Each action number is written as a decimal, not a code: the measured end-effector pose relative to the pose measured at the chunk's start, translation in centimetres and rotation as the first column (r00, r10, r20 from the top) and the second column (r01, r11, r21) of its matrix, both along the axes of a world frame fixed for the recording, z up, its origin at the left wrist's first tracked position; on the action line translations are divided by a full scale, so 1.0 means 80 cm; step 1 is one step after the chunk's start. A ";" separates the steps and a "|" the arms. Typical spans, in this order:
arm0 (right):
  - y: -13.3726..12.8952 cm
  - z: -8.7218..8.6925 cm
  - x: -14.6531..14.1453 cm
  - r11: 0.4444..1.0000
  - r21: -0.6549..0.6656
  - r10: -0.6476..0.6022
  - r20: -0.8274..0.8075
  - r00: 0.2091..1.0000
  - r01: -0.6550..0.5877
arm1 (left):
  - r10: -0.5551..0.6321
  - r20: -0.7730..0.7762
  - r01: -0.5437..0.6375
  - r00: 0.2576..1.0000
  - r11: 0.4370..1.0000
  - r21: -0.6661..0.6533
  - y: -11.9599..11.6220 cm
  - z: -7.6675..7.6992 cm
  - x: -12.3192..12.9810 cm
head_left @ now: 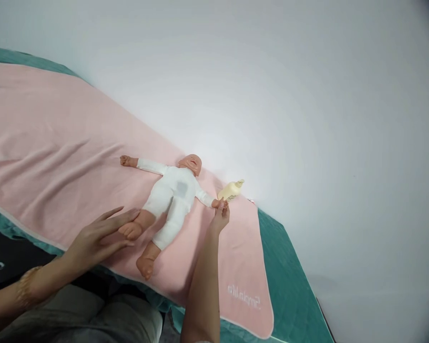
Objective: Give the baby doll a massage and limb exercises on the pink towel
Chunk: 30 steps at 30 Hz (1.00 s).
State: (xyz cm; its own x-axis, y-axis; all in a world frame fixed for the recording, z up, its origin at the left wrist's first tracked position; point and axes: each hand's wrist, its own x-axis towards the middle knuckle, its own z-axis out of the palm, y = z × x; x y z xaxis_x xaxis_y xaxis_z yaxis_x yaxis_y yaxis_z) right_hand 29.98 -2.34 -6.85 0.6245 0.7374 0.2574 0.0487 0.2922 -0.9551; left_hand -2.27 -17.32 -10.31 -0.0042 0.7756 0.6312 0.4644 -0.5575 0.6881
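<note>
A baby doll in a white suit lies on its back on a pink towel, its arms spread and its head toward the wall. My left hand is beside one of the doll's bare feet, fingers stretched out and thumb apart; the fingertips reach the foot and lower leg without wrapping round them. With its fingers closed, my right hand grips the doll's small hand on the right side. Just behind that grip a pale yellow pump bottle lies tilted near the wall.
Green quilted bedding shows under the towel at the right and along the edges. A white wall rises directly behind the doll and bottle. The near edge of the bed runs by my lap.
</note>
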 end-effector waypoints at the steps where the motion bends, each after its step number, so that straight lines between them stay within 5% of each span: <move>1: -0.001 -0.006 0.006 1.000 -0.015 -0.009 -0.021 1.000 0.008 | -0.004 -0.002 0.004 1.000 0.998 0.057 -0.007 -0.012 -0.004; 5: 0.002 -0.027 0.022 0.997 -0.072 -0.031 -0.120 0.992 0.022 | 0.027 -0.095 -0.015 0.995 0.992 0.123 -0.027 -0.043 -0.013; 19: 0.012 -0.043 0.037 0.995 -0.098 -0.036 -0.247 0.968 0.012 | 0.159 -0.217 -0.124 0.963 0.978 0.169 -0.042 -0.081 -0.023; 27: -0.006 -0.014 -0.004 0.998 0.041 -0.035 -0.079 0.996 0.039 | 0.130 0.014 -0.129 0.991 0.990 -0.061 -0.039 -0.087 -0.013; 30: -0.013 0.007 -0.037 0.989 0.148 0.021 0.035 0.999 -0.026 | 0.119 0.059 -0.112 0.991 0.988 -0.108 -0.026 -0.070 -0.006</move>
State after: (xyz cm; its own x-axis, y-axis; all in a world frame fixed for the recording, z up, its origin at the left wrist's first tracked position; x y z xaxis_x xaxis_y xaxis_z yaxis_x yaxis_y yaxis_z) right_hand 27.02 -3.42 -6.26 0.5970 0.7036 0.3855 0.0711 0.4322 -0.8990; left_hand -2.73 -19.36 -15.94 -0.1362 0.8291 0.5422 0.4738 -0.4261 0.7706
